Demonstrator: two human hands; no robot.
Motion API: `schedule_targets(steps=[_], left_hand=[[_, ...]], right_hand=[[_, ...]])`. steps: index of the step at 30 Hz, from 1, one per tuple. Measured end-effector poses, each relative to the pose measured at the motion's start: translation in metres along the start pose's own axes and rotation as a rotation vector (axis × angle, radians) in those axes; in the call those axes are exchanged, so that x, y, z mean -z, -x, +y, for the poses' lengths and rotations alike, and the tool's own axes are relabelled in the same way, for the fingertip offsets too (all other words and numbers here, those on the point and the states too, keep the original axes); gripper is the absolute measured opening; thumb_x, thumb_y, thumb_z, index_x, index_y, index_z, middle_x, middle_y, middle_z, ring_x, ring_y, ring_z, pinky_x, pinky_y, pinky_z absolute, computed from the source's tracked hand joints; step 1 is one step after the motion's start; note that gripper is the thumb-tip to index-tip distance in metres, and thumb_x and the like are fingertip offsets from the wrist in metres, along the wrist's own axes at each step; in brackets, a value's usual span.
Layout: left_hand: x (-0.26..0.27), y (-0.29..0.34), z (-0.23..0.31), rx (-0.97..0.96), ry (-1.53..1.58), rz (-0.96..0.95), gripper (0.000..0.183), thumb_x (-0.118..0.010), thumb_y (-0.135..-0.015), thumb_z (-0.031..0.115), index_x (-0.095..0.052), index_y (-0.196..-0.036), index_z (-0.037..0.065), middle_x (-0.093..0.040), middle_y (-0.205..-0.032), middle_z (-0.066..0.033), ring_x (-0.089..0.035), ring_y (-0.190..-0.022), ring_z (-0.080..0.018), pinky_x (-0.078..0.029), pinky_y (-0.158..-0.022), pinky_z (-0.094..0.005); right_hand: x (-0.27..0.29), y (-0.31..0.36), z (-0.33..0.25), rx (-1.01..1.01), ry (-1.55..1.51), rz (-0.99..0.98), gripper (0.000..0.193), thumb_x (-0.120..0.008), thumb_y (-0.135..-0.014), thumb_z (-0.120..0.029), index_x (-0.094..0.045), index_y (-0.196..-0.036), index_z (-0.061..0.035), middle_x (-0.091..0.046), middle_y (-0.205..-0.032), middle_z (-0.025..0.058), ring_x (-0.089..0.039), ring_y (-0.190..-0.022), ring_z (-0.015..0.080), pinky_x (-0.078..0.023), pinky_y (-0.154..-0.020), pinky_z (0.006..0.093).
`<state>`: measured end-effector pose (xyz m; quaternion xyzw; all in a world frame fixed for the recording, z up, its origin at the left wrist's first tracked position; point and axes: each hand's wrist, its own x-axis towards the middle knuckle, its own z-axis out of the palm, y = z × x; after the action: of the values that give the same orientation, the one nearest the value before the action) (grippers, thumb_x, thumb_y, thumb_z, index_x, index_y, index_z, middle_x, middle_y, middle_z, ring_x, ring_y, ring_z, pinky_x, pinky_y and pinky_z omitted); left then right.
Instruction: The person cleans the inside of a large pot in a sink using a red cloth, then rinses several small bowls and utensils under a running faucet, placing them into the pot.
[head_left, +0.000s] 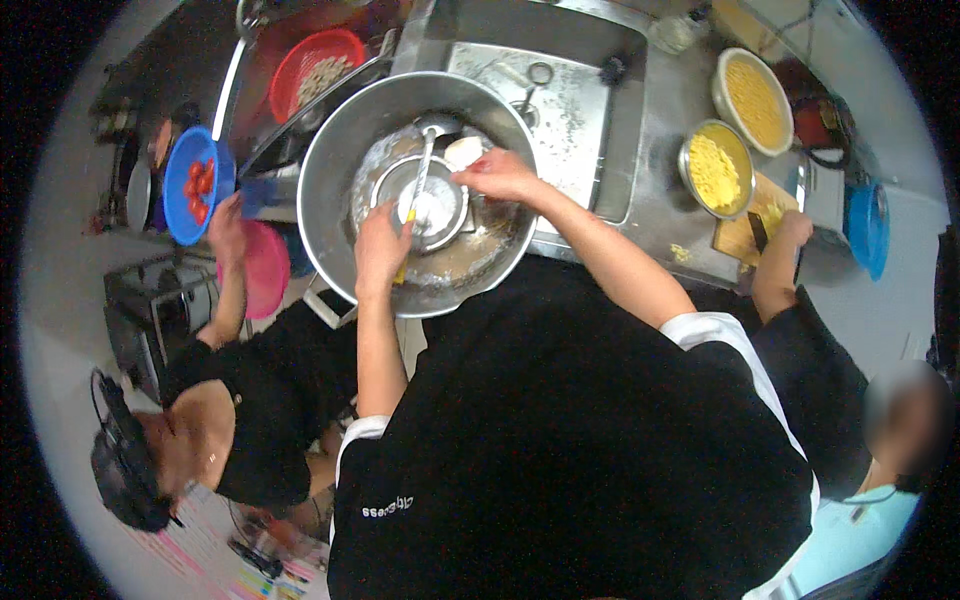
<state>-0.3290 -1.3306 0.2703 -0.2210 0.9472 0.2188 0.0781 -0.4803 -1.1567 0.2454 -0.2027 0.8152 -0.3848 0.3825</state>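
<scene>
Long-handled utensil [425, 166] in the head view slants across a metal bowl [462, 221] inside the large pot [330, 190]; the left grip [383, 250] curls around its yellow end. Over the same pot, the right grip [503, 178] pinches a small white piece [463, 152].

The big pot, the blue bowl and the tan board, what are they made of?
Big pot: metal, probably steel; it's grey with a dull shine. Blue bowl: looks like plastic, smooth and evenly coloured. Tan board: maybe wood, going by its colour; I can't make out grain.
</scene>
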Motion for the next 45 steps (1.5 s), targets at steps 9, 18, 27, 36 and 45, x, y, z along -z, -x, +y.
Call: schedule_targets(steps=[9,18,27,36,45], left_hand=[[-0.015,-0.009,0.003,0.008,0.032,-0.175,0.037,-0.063,-0.078,0.022,-0.056,-0.108,0.001,-0.062,-0.095,-0.0205,-0.059,-0.092,-0.0366,-0.046,-0.077,-0.0430],[-0.022,-0.011,0.000,-0.026,-0.018,-0.130,0.035,-0.061,-0.080,0.018,-0.054,-0.110,0.002,-0.064,-0.086,-0.0201,-0.063,-0.078,-0.0319,-0.049,-0.073,-0.0384],[-0.016,-0.001,0.003,0.045,0.014,-0.181,0.036,-0.059,-0.080,0.020,-0.055,-0.111,0.001,-0.063,-0.090,-0.0227,-0.061,-0.085,-0.0347,-0.047,-0.076,-0.0406],[0.014,0.005,0.004,0.020,0.106,0.027,0.034,-0.059,-0.081,0.017,-0.056,-0.108,-0.004,-0.062,-0.095,-0.0205,-0.060,-0.089,-0.0309,-0.045,-0.079,-0.0366],[0.017,-0.001,-0.002,-0.031,0.090,0.289,0.022,-0.057,-0.083,0.013,-0.059,-0.100,0.000,-0.062,-0.093,-0.0136,-0.060,-0.086,-0.0237,-0.044,-0.079,-0.0321]], right_hand=[[-0.018,0.004,0.012,0.041,-0.585,-0.016,0.010,-0.064,-0.076,-0.013,-0.062,-0.082,-0.0050,-0.063,-0.077,0.0047,-0.058,-0.067,0.0138,-0.047,-0.060,0.0296],[-0.023,0.000,-0.006,-0.052,-1.053,0.171,0.012,-0.058,-0.079,-0.016,-0.057,-0.072,-0.0065,-0.053,-0.061,0.0017,-0.048,-0.055,0.0102,-0.037,-0.052,0.0266],[-0.012,0.013,-0.030,0.166,-0.813,0.020,0.022,-0.058,-0.077,-0.026,-0.056,-0.066,-0.0073,-0.050,-0.057,-0.0003,-0.044,-0.049,0.0078,-0.035,-0.044,0.0242],[-0.017,0.014,-0.022,0.146,-0.563,0.173,0.039,-0.056,-0.074,-0.033,-0.060,-0.062,0.0044,-0.060,-0.058,0.0193,-0.061,-0.055,0.0293,-0.047,-0.056,0.0396],[0.010,0.024,-0.026,0.465,-0.453,0.129,0.012,-0.061,-0.064,-0.016,-0.059,-0.070,-0.0053,-0.061,-0.066,0.0123,-0.061,-0.063,0.0283,-0.047,-0.059,0.0340]])
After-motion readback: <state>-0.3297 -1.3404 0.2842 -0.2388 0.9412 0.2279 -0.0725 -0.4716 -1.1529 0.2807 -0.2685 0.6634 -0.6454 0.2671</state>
